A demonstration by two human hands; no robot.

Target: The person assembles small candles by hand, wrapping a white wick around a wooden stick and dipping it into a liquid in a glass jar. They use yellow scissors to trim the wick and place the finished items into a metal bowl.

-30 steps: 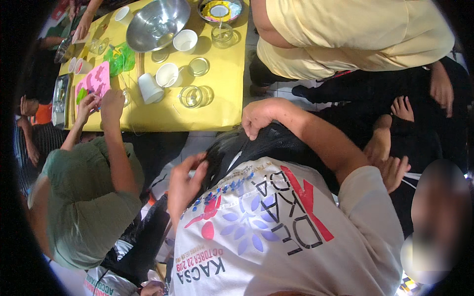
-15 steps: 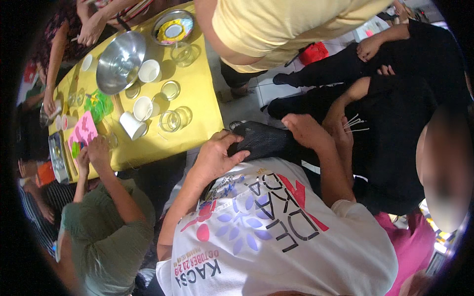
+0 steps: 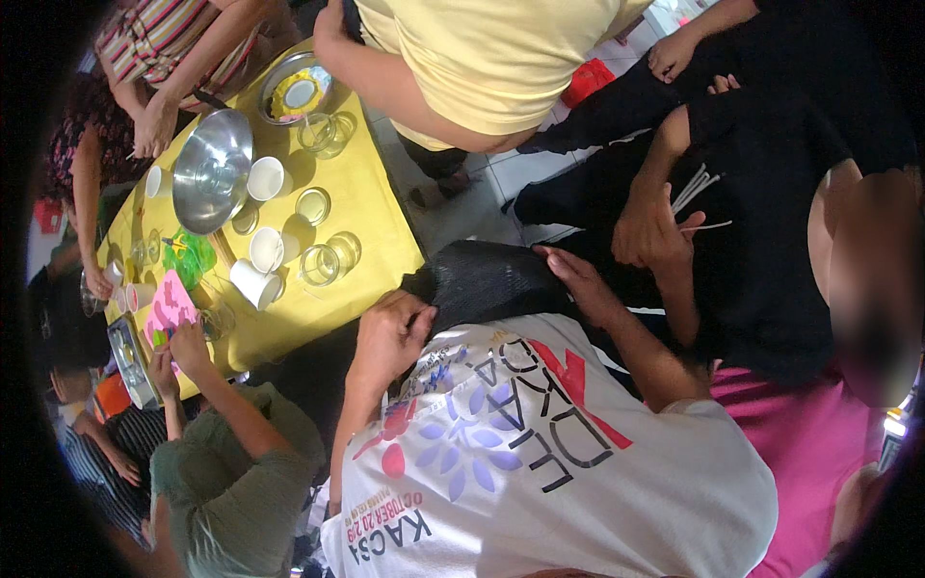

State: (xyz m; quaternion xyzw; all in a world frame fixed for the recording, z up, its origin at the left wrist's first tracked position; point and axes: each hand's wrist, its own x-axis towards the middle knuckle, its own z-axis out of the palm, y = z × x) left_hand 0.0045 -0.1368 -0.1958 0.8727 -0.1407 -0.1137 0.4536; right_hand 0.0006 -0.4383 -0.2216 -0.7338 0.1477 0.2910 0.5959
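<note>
Across my lap lies a black textured piece of fabric [image 3: 487,279]; whether it is a bag or clothing I cannot make out. At its left end rests my left hand [image 3: 390,332], closed with the fingers curled under, so anything inside them is hidden. On the opposite side my right hand [image 3: 583,281] is open, its fingers stretched along the fabric's right end and nothing visible in it. Just beyond the right hand, another person's hand [image 3: 655,231] holds several thin white sticks [image 3: 696,188].
To the left stands a table with a yellow cover [image 3: 376,217]. It bears a steel bowl [image 3: 207,178], paper cups [image 3: 267,250], glass jars [image 3: 320,265] and a pink sheet [image 3: 173,299]. A person in a yellow shirt [image 3: 491,67] stands ahead; others sit on both sides.
My left thumb and fingers, earlier apart at the fabric's end, are now curled in. My right hand has gone from bent to stretched out. The whole view has shifted slightly.
</note>
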